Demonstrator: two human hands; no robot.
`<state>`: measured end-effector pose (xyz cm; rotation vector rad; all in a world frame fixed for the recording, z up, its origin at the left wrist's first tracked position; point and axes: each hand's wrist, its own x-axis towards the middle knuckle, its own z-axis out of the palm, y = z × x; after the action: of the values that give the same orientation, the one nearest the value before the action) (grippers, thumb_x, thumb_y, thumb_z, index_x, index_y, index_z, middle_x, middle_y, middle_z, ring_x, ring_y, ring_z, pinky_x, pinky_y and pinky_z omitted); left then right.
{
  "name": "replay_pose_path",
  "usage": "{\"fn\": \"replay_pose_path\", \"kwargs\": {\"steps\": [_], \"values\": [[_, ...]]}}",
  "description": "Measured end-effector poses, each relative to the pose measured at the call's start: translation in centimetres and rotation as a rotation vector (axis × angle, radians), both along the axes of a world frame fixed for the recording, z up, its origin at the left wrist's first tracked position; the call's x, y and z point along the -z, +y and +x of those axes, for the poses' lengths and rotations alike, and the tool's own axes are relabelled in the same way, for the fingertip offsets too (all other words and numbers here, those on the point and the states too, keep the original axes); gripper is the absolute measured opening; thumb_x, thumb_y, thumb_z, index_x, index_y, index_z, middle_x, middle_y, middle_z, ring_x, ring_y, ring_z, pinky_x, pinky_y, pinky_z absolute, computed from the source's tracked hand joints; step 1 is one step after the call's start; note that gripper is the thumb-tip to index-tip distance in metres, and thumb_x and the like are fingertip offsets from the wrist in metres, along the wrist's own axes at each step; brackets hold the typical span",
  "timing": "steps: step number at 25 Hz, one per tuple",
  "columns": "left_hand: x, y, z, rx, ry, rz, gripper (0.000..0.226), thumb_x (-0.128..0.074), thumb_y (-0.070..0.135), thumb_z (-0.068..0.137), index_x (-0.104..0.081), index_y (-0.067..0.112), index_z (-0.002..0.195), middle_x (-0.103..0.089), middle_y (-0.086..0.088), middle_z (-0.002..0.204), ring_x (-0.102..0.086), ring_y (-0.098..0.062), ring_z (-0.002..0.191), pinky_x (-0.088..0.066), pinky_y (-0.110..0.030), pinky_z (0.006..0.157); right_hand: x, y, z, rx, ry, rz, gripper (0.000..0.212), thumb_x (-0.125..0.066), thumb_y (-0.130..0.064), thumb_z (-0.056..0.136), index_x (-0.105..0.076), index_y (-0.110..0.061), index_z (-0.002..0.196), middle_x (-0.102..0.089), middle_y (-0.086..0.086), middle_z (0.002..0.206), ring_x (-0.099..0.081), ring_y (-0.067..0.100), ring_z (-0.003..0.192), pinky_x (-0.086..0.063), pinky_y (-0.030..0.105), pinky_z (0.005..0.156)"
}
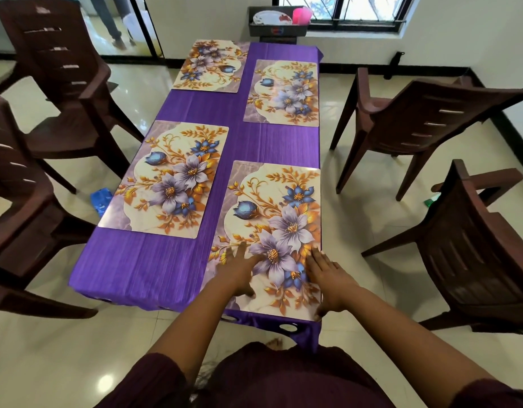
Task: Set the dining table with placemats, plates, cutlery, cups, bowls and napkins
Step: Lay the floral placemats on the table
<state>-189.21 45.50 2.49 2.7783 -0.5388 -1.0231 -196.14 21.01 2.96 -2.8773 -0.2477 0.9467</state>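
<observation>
Several floral placemats lie on the table's purple cloth (142, 266). The nearest placemat (279, 201) is at the front right, reaching the table's right edge. My left hand (239, 272) rests flat on its near left part, fingers spread. My right hand (330, 282) lies flat on its near right edge, fingers together. Neither hand holds anything. Another placemat (169, 178) lies at the left middle, one (283, 91) at the far right and one (210, 64) at the far left. A dark crate (276, 28) past the table's far end holds a plate (272, 17) and a pink cup (302, 15).
Brown plastic chairs stand around the table: two on the left (57, 72) (16, 207) and two on the right (425, 119) (483, 254). A blue item (100, 198) lies on the tiled floor at the left. A person's legs (113, 22) show in the far doorway.
</observation>
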Motion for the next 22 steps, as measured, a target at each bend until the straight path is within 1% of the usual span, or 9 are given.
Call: {"fn": "replay_pose_path", "kwargs": {"steps": [3, 7, 8, 10, 12, 14, 16, 18, 22], "values": [[0.3, -0.4, -0.3, -0.075, -0.079, -0.031, 0.079, -0.064, 0.065, 0.078, -0.026, 0.045, 0.145, 0.002, -0.007, 0.161, 0.001, -0.04, 0.147, -0.029, -0.06, 0.11, 0.0, -1.1, -0.9, 0.063, 0.009, 0.1, 0.129, -0.079, -0.056, 0.068, 0.012, -0.023, 0.154, 0.021, 0.002, 0.161, 0.006, 0.025, 0.15, -0.004, 0.049, 0.12], [1.0, -1.2, -0.1, -0.183, -0.115, -0.039, 0.081, -0.052, 0.075, 0.079, -0.016, 0.05, 0.147, -0.004, -0.01, 0.159, -0.007, -0.039, 0.145, -0.03, -0.058, 0.108, 0.5, -2.9, -4.3, 0.285, -0.093, 0.193, 0.112, -0.069, -0.067, 0.073, 0.001, -0.033, 0.154, 0.016, -0.003, 0.162, -0.007, 0.025, 0.149, -0.012, 0.049, 0.119], [0.9, -1.8, -0.1, -0.213, -0.14, -0.029, 0.081, -0.051, 0.074, 0.081, -0.014, 0.048, 0.148, -0.007, -0.012, 0.157, -0.009, -0.038, 0.144, -0.029, -0.058, 0.108, 0.6, -3.5, -5.1, 0.348, -0.105, 0.205, 0.106, -0.066, -0.066, 0.076, -0.002, -0.034, 0.154, 0.014, -0.003, 0.162, -0.01, 0.025, 0.149, -0.014, 0.048, 0.119], [0.3, -3.4, 0.0, -0.234, -0.288, -0.019, 0.074, -0.051, 0.066, 0.087, -0.022, 0.039, 0.149, -0.016, -0.015, 0.153, -0.016, -0.036, 0.142, -0.03, -0.054, 0.108, 0.3, -4.6, -5.9, 0.449, -0.13, 0.203, 0.095, -0.064, -0.059, 0.082, -0.007, -0.032, 0.154, 0.008, 0.0, 0.163, -0.014, 0.026, 0.148, -0.017, 0.046, 0.119], [-0.5, -5.9, 0.4, -0.173, -0.459, -0.123, 0.066, -0.057, 0.054, 0.089, -0.037, 0.026, 0.145, -0.029, -0.018, 0.148, -0.026, -0.037, 0.138, -0.033, -0.052, 0.106, -0.5, -5.9, -5.9, 0.52, -0.184, 0.174, 0.086, -0.063, -0.053, 0.086, -0.014, -0.031, 0.153, 0.0, 0.002, 0.163, -0.018, 0.027, 0.147, -0.02, 0.045, 0.118], [-0.9, -8.7, 0.6, -0.078, -0.51, -0.24, 0.063, -0.063, 0.045, 0.087, -0.046, 0.017, 0.14, -0.036, -0.022, 0.145, -0.03, -0.041, 0.136, -0.032, -0.051, 0.106, -1.3, -7.3, -5.8, 0.576, -0.207, 0.173, 0.078, -0.063, -0.049, 0.088, -0.021, -0.03, 0.151, -0.008, 0.003, 0.162, -0.022, 0.027, 0.146, -0.022, 0.043, 0.117], [-1.4, -11.4, 0.6, -0.004, -0.474, -0.251, 0.064, -0.06, 0.045, 0.09, -0.04, 0.02, 0.145, -0.028, -0.02, 0.152, -0.022, -0.038, 0.142, -0.025, -0.049, 0.113, -2.0, -8.4, -5.7, 0.605, -0.215, 0.194, 0.072, -0.063, -0.046, 0.089, -0.027, -0.029, 0.149, -0.011, 0.003, 0.161, -0.024, 0.027, 0.144, -0.023, 0.043, 0.116], [-1.8, -13.7, 0.4, -0.021, -0.442, -0.28, 0.063, -0.055, 0.047, 0.092, -0.034, 0.024, 0.147, -0.015, -0.014, 0.159, -0.009, -0.033, 0.147, -0.017, -0.046, 0.118, -3.1, -9.0, -5.1, 0.585, -0.246, 0.203, 0.068, -0.063, -0.045, 0.089, -0.031, -0.03, 0.146, -0.011, 0.003, 0.161, -0.023, 0.028, 0.145, -0.021, 0.044, 0.117], [-3.2, -18.9, 0.0, -0.054, -0.489, -0.368, 0.058, -0.056, 0.049, 0.091, -0.039, 0.027, 0.142, -0.012, -0.01, 0.158, -0.004, -0.03, 0.147, -0.017, -0.044, 0.117, -6.8, -11.7, -2.2, 0.451, -0.441, 0.187, 0.058, -0.062, -0.041, 0.09, -0.038, -0.033, 0.142, -0.012, 0.002, 0.161, -0.012, 0.026, 0.149, -0.009, 0.049, 0.121]]}}
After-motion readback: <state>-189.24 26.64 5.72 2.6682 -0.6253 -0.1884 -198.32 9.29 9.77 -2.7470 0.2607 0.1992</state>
